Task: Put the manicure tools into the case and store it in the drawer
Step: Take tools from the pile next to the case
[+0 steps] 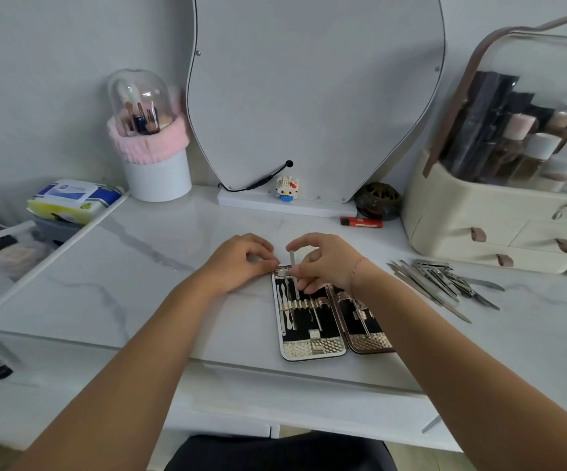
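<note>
The manicure case [312,350] lies open on the white marble tabletop, its black lining crossed by a gold strap that holds several slim tools. My right hand [326,263] pinches a thin metal tool [292,261] upright over the top of the case's left half. My left hand [241,261] rests curled at the case's top left corner, its fingertips touching the edge. A pile of several loose steel manicure tools [445,283] lies on the table to the right of the case. My right forearm hides part of the case's right half.
A cream cosmetics organiser [499,212] with small drawers stands at the back right. A curved mirror [316,96], a toy figure [287,188], a red lighter [360,222], a brush holder [153,141] and a wipes pack [71,198] line the back and left.
</note>
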`<state>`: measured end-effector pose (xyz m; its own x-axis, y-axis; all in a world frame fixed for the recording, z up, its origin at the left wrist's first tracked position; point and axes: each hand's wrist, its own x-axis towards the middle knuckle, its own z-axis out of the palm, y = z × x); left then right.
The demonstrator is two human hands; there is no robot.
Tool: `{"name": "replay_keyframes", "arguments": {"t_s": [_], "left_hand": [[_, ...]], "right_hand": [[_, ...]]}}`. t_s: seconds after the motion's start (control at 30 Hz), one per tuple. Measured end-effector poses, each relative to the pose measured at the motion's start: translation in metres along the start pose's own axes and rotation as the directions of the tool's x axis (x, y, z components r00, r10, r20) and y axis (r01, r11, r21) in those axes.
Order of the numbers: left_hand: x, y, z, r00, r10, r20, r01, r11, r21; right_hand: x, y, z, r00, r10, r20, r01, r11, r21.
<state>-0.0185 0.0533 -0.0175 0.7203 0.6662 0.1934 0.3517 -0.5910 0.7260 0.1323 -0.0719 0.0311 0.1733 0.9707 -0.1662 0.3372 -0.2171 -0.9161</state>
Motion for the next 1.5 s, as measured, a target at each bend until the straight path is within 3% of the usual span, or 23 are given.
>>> {"name": "replay_keyframes", "arguments": {"t_s": [0.27, 0.5, 0.77, 1.0, 1.5], "left_hand": [[0.000, 0.001, 0.000, 1.000, -0.008, 0.006, 0.008, 1.000, 0.024], [0.000, 0.001, -0.001, 1.000, -0.012, 0.012, 0.012, 1.000, 0.029], [0.000, 0.000, 0.000, 1.000, -0.011, 0.012, 0.011, 1.000, 0.005], [0.000, 0.000, 0.000, 1.000, -0.017, 0.015, 0.017, 1.000, -0.009], [0.000, 0.000, 0.000, 1.000, -0.015, 0.018, 0.015, 1.000, -0.013]], "right_hand": [[0.006, 0.003, 0.001, 0.999, -0.011, -0.038, 0.009, 0.999, -0.046], [0.006, -0.002, -0.004, 0.999, -0.037, -0.036, 0.018, 0.897, -0.441], [-0.005, 0.002, -0.009, 0.992, -0.127, 0.025, 0.116, 0.790, -0.601], [-0.003, 0.006, -0.010, 0.989, -0.145, -0.029, 0.102, 0.812, -0.575], [-0.001, 0.002, -0.004, 0.992, -0.124, 0.001, 0.102, 0.817, -0.568]]}}
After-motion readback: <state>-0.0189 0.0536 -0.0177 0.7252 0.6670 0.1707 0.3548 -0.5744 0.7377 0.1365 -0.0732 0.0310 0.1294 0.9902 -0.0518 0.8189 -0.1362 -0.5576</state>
